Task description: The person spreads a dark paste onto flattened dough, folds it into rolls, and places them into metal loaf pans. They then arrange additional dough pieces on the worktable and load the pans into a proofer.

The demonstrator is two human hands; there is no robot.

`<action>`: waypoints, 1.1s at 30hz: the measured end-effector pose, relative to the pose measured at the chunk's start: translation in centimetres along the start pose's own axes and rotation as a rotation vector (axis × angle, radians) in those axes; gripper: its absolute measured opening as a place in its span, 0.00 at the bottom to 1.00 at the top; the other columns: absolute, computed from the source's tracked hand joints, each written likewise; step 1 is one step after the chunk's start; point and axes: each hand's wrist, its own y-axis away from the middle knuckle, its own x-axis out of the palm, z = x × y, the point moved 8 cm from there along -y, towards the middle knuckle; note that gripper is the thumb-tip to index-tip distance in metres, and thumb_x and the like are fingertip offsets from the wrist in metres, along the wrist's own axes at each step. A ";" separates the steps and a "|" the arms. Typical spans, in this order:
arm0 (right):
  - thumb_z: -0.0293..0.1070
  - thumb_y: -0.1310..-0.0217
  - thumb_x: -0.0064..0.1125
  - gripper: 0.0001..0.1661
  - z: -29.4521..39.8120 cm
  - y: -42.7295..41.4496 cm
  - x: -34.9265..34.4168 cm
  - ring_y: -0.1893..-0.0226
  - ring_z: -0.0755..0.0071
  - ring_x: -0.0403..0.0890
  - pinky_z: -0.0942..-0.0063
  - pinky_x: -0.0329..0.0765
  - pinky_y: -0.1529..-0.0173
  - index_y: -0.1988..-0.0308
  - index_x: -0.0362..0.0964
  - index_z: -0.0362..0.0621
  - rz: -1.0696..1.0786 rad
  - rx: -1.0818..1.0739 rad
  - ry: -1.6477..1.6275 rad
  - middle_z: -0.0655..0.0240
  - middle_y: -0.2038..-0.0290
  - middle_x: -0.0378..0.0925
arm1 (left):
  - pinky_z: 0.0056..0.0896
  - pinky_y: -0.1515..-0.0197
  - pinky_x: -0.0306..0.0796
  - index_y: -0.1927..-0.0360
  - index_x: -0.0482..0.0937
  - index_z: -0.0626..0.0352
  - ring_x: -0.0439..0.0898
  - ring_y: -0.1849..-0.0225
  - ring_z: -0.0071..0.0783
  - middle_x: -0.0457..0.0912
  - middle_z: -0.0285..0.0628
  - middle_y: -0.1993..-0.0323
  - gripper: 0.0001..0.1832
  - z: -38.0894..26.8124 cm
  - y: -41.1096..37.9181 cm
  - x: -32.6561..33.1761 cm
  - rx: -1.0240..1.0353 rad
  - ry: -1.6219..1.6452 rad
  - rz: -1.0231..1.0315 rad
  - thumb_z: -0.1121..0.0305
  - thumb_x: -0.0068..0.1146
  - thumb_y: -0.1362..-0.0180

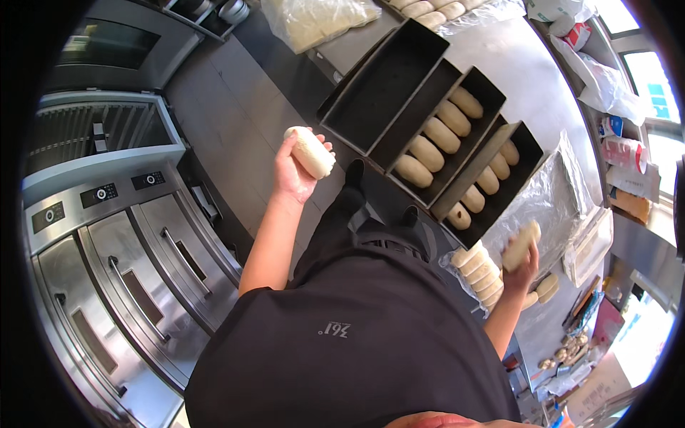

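On the left of the view, my left hand holds a rolled piece of dough above the floor, beside the black loaf tins. My right hand, at the right over the metal worktop, grips another dough roll, slightly blurred. Between them stand several long black loaf tins. Two of these hold rows of dough rolls; the one at the far left shows a bare inside. A batch of pale dough rolls lies on plastic film just left of my right hand, with a few more rolls beyond it.
Clear plastic film and a whitish plastic tray lie on the metal worktop. More dough rolls and a plastic-wrapped pale slab are at the top. Stainless deck ovens with bar handles stand at the left.
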 end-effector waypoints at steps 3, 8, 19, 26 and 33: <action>0.44 0.23 0.62 0.30 -1.9 -2.1 20.9 0.53 0.67 0.86 0.69 0.82 0.50 0.32 0.73 0.37 0.274 -0.026 0.500 0.61 0.49 0.84 | 0.55 0.45 0.82 0.40 0.76 0.59 0.86 0.51 0.50 0.84 0.51 0.52 0.24 -1.1 -0.5 -2.0 -0.073 -0.003 -0.052 0.51 0.57 0.27; 0.48 0.32 0.66 0.28 -10.3 -5.2 45.0 0.60 0.69 0.83 0.66 0.80 0.52 0.46 0.79 0.35 0.730 -0.191 1.478 0.61 0.61 0.83 | 0.54 0.44 0.83 0.38 0.75 0.59 0.87 0.50 0.49 0.85 0.51 0.50 0.23 -2.5 -1.2 -3.9 -0.171 0.001 -0.050 0.52 0.53 0.24; 0.45 0.39 0.71 0.37 -26.9 -16.7 47.6 0.40 0.45 0.85 0.59 0.80 0.35 0.37 0.78 0.32 0.848 -0.129 1.807 0.43 0.41 0.85 | 0.50 0.48 0.84 0.39 0.75 0.58 0.88 0.50 0.47 0.85 0.52 0.50 0.24 -4.7 -1.7 -5.6 -0.168 0.020 -0.013 0.51 0.60 0.27; 0.39 0.41 0.73 0.40 -26.5 -15.6 48.3 0.37 0.44 0.83 0.58 0.79 0.33 0.31 0.75 0.38 0.794 -0.025 1.822 0.44 0.40 0.84 | 0.51 0.47 0.84 0.39 0.74 0.58 0.88 0.51 0.47 0.85 0.52 0.50 0.23 -4.6 -1.7 -4.9 -0.195 0.016 -0.022 0.52 0.58 0.27; 0.27 0.43 0.64 0.42 -25.3 -14.5 48.3 0.35 0.38 0.81 0.54 0.79 0.33 0.27 0.71 0.44 0.785 -0.114 2.040 0.41 0.37 0.82 | 0.51 0.48 0.84 0.39 0.74 0.59 0.88 0.51 0.47 0.85 0.52 0.50 0.25 -2.8 -3.0 -3.9 -0.226 0.005 0.057 0.50 0.62 0.28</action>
